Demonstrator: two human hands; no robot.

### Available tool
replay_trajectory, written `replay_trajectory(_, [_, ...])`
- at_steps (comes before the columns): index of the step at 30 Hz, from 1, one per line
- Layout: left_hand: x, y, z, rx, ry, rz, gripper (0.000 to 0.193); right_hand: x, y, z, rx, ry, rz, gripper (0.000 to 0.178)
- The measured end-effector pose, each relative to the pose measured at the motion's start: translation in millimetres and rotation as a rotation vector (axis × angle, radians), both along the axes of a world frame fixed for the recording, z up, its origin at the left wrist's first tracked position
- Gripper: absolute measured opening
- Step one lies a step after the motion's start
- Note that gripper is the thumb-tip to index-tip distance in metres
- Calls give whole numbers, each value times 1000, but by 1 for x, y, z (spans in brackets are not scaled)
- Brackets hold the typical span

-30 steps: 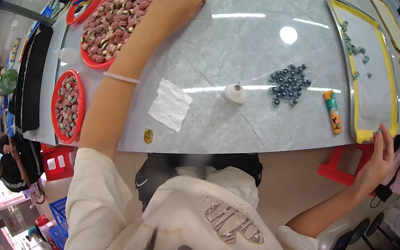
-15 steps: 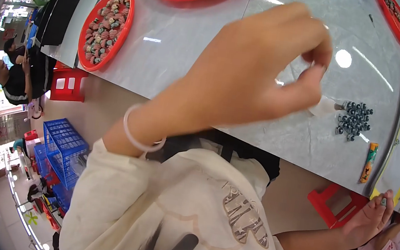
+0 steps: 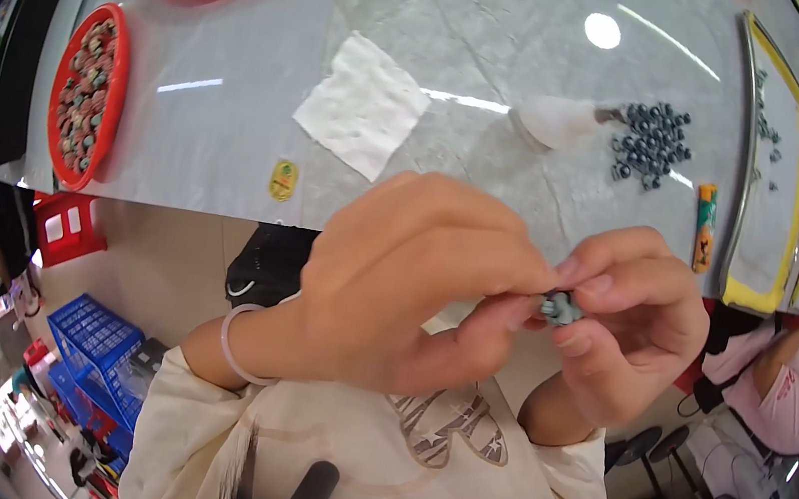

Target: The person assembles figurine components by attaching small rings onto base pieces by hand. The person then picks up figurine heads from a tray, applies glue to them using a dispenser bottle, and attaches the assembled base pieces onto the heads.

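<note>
Before my chest my two hands meet over a small grey-green figure-like piece (image 3: 565,310). My right hand (image 3: 637,326) is closed on it, pinching it between thumb and fingers. My left hand (image 3: 415,282), with a pale band on its wrist, is closed too; its thumb and forefinger tips press at the left end of the piece. Any smaller part between those fingertips is hidden. Beyond my hands on the table lies a cluster of small dark blue-grey beads (image 3: 652,143), and beside it a whitish bottle (image 3: 553,121) with a dark tip.
The grey table (image 3: 246,37) bears a white cloth (image 3: 363,103), a yellow oval tag (image 3: 283,180) and an orange-green tube (image 3: 704,227). Red trays (image 3: 115,111) of pink pieces stand left. A yellow-edged tray (image 3: 752,293) is at right, near a person in pink (image 3: 770,384).
My left hand has come down from over the table toward my chest. My right hand has risen from the lower right with the piece, and the two now meet. The view has shifted.
</note>
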State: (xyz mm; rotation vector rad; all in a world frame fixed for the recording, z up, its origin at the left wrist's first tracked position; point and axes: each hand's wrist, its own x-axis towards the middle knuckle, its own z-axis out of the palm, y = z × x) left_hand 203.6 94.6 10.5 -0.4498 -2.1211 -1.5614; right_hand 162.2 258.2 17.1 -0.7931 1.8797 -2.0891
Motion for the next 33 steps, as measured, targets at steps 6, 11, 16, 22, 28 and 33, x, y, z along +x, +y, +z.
replay_trajectory(6, [3,-4,4,-135,28,-61,16,7,-8,-6,-113,62,-122,23])
replay_trajectory(11, [9,-4,5,283,-304,-178,14,18,-14,-5,-159,-18,-186,21])
replay_trajectory(16, [6,-2,3,250,-241,-175,17,22,-17,-3,-143,60,-247,19])
replay_trajectory(22, [-4,-6,-3,9,-53,-184,23,16,-11,-13,-144,15,-203,19])
replay_trajectory(28, [-15,-13,6,-91,-5,-122,24,-7,15,-18,-293,-61,-324,15])
replay_trajectory(33, [-26,-48,22,-177,-82,32,24,-30,66,-33,72,-4,-628,21])
